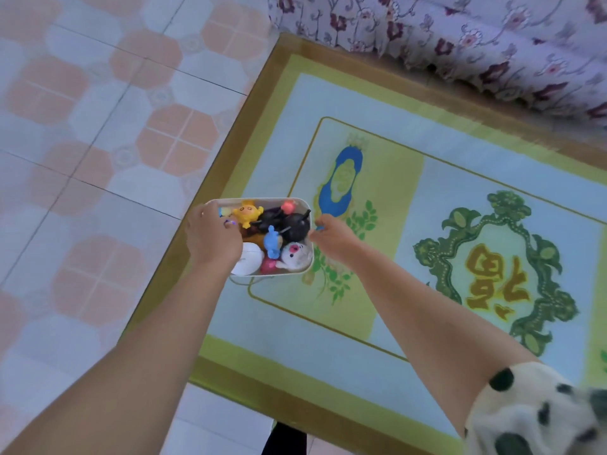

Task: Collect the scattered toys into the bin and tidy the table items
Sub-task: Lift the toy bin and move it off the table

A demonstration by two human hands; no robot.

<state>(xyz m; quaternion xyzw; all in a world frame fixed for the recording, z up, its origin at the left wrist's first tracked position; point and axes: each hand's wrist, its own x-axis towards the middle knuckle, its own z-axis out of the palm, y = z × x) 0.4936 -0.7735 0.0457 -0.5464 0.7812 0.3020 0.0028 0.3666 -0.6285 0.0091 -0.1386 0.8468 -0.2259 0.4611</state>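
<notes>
White plastic bin (pixel 297 202), heaped with toys, sits at the table's (pixel 427 198) left edge, held from both sides. Left hand (pixel 213 239) is closed over the bin's left rim, its fingers curled inward above the toys. Right hand (pixel 333 236) grips the bin's right wall. Inside the bin a yellow star toy (pixel 247 214) lies near the far wall, a blue figure (pixel 272 245) at the middle, a white plush face (pixel 295 254) at the near right corner, and a black toy (pixel 294 226) just beyond it. Floral cloth (pixel 492 44) hangs well beyond the bin.
</notes>
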